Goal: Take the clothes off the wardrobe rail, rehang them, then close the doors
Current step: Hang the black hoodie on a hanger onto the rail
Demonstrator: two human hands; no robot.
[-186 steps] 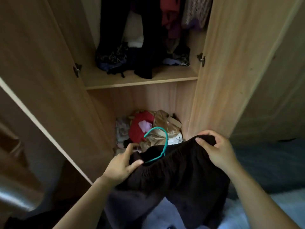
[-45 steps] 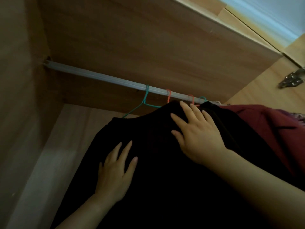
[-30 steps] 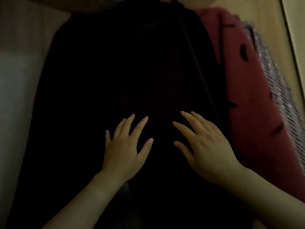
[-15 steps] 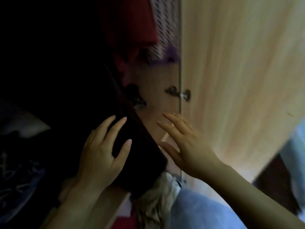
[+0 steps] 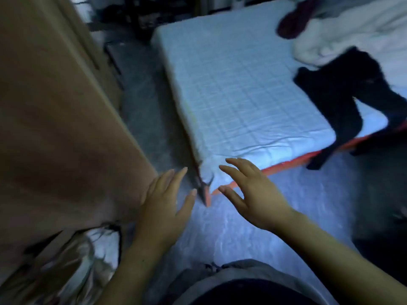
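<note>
head view: left hand (image 5: 163,208) and right hand (image 5: 253,194) are held empty, fingers spread; a black garment (image 5: 339,89) is seen well apart, draped crumpled over the bed (image 5: 231,73) edge.

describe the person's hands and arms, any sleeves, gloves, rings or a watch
Both are bare. The left hand and right hand wear no gloves, and no ring shows, though the picture is blurred. The left forearm and right forearm are uncovered as far as the frame's edge: no sleeve, watch or bracelet in view. The nails look unpainted.
</note>
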